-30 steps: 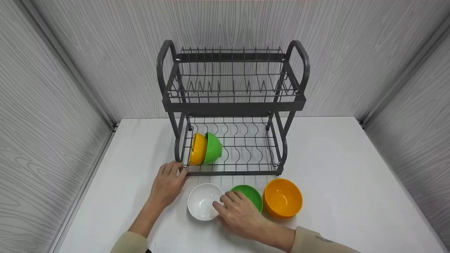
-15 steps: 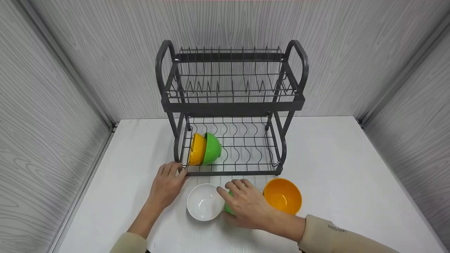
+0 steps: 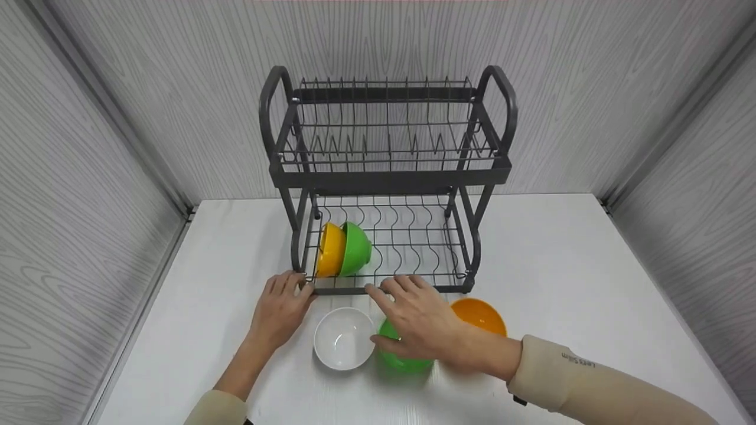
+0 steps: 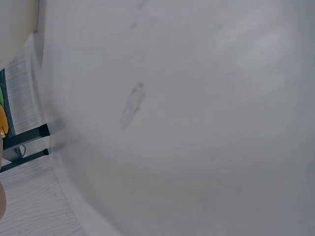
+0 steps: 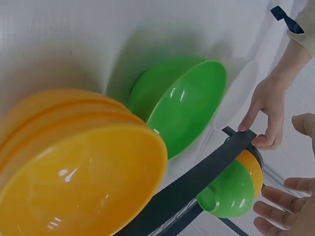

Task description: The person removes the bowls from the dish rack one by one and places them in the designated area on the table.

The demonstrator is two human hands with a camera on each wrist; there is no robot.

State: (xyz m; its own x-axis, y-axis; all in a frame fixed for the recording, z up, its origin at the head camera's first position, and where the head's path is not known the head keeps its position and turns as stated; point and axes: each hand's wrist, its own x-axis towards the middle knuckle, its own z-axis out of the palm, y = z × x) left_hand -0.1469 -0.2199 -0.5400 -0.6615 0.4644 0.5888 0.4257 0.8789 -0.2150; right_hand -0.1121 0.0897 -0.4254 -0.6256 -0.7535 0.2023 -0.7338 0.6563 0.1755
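My left hand (image 3: pixel 280 310) grips the front left corner of the lower tier of a black two-tier dish rack (image 3: pixel 390 179); the right wrist view shows its thumb and fingers around that corner. My right hand (image 3: pixel 422 319) hovers over a green bowl (image 5: pixel 182 108), fingers spread and holding nothing. Left of that bowl, a white bowl (image 3: pixel 344 339) stands upright. On the other side is a stack of orange bowls (image 5: pixel 83 177), partly hidden by my right forearm in the head view. On the lower tier, an orange bowl (image 3: pixel 331 251) and a green bowl (image 3: pixel 357 250) lean sideways together.
The rack stands on a white table (image 3: pixel 561 283), close to the grey wood-grain back wall (image 3: pixel 378 35). Similar panels (image 3: pixel 71 236) close off both sides. Wire dividers line both tiers of the rack.
My right hand has moved from beside the white bowl, up and right over the green bowl and towards the rack, its fingers now spread. The left hand has stayed at the rack corner.
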